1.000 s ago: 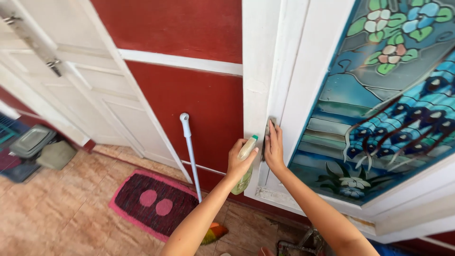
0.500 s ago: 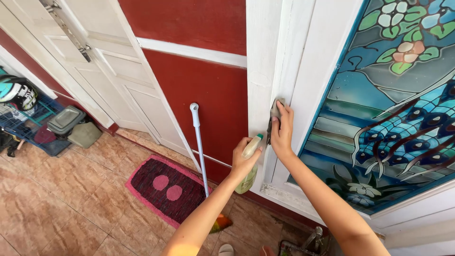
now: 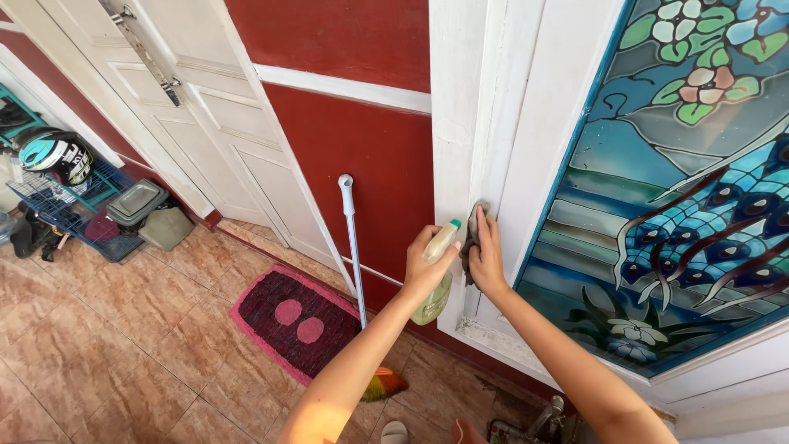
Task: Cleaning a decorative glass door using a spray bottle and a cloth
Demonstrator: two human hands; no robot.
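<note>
My left hand (image 3: 423, 267) grips a pale green spray bottle (image 3: 436, 292) with a green-tipped nozzle, held close to the white window frame (image 3: 460, 123). My right hand (image 3: 487, 256) presses a grey cloth (image 3: 472, 233) flat against the groove of that frame, just right of the bottle. The frame surrounds a stained-glass pane (image 3: 682, 181) with blue, green and flower patterns. Grime shows along the bottom ledge of the frame (image 3: 493, 335).
A white mop handle (image 3: 353, 247) leans on the red wall (image 3: 362, 156), its colourful head on the tiled floor. A dark red mat (image 3: 288, 321) with pink spots lies below. White double doors (image 3: 189, 123) stand at left; a helmet (image 3: 56, 156) and boxes on a rack sit far left.
My right hand with the cloth slid up the frame groove, then back down. The left hand kept the bottle beside it. The view shifted left, showing the helmet and rack.
</note>
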